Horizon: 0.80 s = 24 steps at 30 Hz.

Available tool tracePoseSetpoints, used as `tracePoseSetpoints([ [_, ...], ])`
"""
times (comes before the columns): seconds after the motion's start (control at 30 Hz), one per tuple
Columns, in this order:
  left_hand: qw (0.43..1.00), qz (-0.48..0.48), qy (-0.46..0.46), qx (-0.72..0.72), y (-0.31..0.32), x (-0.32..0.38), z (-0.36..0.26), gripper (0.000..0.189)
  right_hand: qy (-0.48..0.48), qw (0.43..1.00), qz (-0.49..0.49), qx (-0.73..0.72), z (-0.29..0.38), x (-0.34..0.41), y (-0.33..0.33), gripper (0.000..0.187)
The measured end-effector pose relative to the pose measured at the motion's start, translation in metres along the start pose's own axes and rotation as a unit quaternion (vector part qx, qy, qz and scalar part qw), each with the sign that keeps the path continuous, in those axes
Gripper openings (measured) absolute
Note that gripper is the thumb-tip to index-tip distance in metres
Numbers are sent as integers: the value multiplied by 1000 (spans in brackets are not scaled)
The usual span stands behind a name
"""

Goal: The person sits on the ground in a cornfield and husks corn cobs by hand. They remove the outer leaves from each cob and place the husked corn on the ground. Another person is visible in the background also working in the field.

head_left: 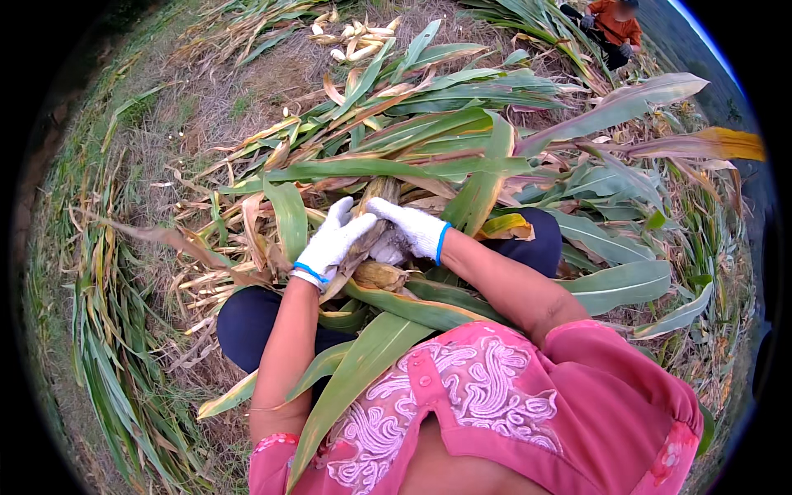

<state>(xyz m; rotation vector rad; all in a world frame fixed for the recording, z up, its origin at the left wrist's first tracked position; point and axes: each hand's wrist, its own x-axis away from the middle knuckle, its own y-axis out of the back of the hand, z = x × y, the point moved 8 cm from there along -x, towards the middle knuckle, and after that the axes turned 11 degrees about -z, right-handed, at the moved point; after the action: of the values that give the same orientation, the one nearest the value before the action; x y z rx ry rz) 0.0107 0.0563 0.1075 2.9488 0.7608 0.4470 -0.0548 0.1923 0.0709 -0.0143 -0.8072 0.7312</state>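
White knit gloves with blue cuffs cover both hands, which meet over a corn ear in its dry husk [378,190] before my lap. My left hand [331,242] grips the ear's near side, thumb towards the other hand. From the right, my right hand [409,230] closes on the same ear, its glove dirty at the fingers and palm. Partly hidden fingers leave the exact grip unclear. Just below the hands lies another brownish husked ear [380,276]. Long green corn leaves [396,303] cross my lap, between my dark-clothed knees.
Cut corn stalks with leaves [433,136] are heaped in front and to the right. Several husked-out ears [359,43] lie on the dry ground at the far side. A row of cut stalks [111,365] runs along the left. Another person [615,31] is at the upper right.
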Motion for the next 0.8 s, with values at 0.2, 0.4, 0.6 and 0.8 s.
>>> tracePoseSetpoints([
  [0.2,997,46,18,-58,-21,32,-8,91,32,989,-15,143,-7,6,20,65],
  [0.4,997,50,59,-7,-18,24,9,96,62,996,9,55,-6,6,18,52],
  [0.6,997,76,-7,-29,-2,15,20,103,53,978,30,-200,2,14,1,37],
  [0.8,995,99,24,-9,-12,27,9,98,183,870,131,-440,72,0,43,27],
])
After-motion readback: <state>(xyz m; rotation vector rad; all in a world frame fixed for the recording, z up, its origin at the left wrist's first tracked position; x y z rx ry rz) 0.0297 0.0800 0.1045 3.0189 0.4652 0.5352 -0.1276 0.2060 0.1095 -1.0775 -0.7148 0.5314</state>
